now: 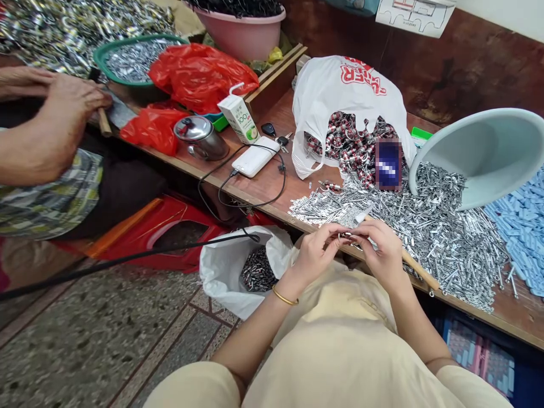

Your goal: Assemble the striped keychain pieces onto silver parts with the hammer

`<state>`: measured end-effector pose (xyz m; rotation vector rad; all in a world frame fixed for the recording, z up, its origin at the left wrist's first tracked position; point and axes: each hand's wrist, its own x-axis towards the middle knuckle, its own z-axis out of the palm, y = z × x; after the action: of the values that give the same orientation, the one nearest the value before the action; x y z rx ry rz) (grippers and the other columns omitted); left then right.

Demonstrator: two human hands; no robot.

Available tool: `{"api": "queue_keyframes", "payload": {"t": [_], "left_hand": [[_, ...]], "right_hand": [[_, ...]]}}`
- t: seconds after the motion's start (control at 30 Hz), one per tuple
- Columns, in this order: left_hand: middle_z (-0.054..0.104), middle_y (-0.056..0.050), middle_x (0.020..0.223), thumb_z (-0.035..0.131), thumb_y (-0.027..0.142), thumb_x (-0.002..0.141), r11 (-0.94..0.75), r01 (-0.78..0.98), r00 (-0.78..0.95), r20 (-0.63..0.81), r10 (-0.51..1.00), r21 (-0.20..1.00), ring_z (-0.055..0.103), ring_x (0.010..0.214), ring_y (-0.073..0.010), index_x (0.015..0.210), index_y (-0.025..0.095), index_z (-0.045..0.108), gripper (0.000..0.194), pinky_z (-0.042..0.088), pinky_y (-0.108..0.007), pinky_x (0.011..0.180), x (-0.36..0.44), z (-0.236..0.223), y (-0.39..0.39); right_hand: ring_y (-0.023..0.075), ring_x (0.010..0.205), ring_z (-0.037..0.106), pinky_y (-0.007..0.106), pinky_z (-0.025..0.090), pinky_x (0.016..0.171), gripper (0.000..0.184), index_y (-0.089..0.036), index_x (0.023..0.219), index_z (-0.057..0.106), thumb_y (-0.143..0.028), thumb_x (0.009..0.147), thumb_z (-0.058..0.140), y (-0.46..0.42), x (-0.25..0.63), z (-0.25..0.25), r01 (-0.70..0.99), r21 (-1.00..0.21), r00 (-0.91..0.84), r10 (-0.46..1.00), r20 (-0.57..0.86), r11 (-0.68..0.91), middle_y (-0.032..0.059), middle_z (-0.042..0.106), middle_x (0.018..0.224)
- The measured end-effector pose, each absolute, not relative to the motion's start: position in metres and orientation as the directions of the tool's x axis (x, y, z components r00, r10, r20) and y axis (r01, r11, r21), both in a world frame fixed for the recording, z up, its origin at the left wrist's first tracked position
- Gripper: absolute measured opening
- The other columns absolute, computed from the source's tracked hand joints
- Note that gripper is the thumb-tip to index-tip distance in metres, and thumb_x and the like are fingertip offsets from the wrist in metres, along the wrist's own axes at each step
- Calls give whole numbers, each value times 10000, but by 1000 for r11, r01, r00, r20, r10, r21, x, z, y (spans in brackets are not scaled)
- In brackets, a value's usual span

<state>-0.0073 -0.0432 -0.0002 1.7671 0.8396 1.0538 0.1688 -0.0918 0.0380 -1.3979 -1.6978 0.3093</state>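
Observation:
At the bench's front edge, my left hand (317, 253) and my right hand (381, 249) meet, fingertips pinched together. Between them is a small dark reddish piece with a metal ring (343, 235), mostly covered by the fingers. Just beyond my fingers lies a heap of small silver metal parts (395, 221). A wooden handle (420, 272) slants along the bench edge beside my right wrist. Farther back, a white plastic bag (312, 107) lies open, with red-and-silver ringed pieces (346, 139) spilling towards the metal parts.
A tilted pale tub (497, 147) and light-blue pieces (522, 226) are on the right. To the left are a power bank (256, 157) with a cable, a drink carton (238, 118), and a metal cup (204, 139). A white sack (225, 272) stands below. Another person's hands (70, 107) work far left.

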Motion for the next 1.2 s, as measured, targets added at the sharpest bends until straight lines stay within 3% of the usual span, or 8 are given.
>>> {"api": "queue_keyframes", "payload": {"t": [0.37,0.7,0.87,0.97,1.07,1.13,1.2], "left_hand": [[782,-38,985,557,206,968,-541,217,455,406,792,813,742,894,-176,1098,229,730,217,596,-297,836,-10,2,-37],[780,-44,886,659,250,916,-262,63,366,222,904,963,725,774,-171,988,210,779,146,600,-277,712,0,-6,-41],[761,-35,840,677,239,908,-311,103,353,258,899,945,691,747,-159,939,205,767,101,561,-276,715,3,-7,-39],[741,-38,811,708,273,891,-322,86,278,288,916,943,673,768,-172,874,210,763,85,549,-296,734,6,-9,-39],[736,-49,841,732,362,876,-144,-17,209,144,967,989,677,775,-177,884,203,754,161,562,-291,706,12,-15,-39],[748,-60,893,738,393,868,-28,-79,205,44,978,996,690,785,-179,907,192,749,205,572,-284,699,15,-21,-39],[758,-64,895,744,377,860,9,-64,225,5,974,998,691,761,-173,909,180,755,203,568,-275,682,15,-24,-38]], "right_hand": [[239,906,657,421,528,811,236,-282,1023,708,-136,971,530,-89,167,39,697,-606,-63,874,482,384,61,719,945],[242,897,640,438,515,815,198,-288,979,702,-175,981,540,-84,174,32,643,-679,-41,902,430,353,41,716,915],[220,825,624,395,506,768,165,-262,895,671,-219,992,545,-82,177,28,598,-748,17,928,373,289,28,694,838],[237,947,639,418,521,846,123,-265,952,685,-281,991,569,-82,177,24,552,-787,21,939,343,275,49,697,941],[261,1114,624,435,545,904,201,-265,1127,659,-361,952,635,-82,174,10,427,-879,99,954,281,215,87,669,1162],[241,1036,659,394,581,826,239,-254,1137,637,-378,934,656,-82,171,-2,289,-946,157,968,196,145,85,673,1145],[217,928,678,352,591,750,164,-246,1053,655,-355,931,660,-82,170,-9,237,-967,190,971,144,97,65,696,1038]]}}
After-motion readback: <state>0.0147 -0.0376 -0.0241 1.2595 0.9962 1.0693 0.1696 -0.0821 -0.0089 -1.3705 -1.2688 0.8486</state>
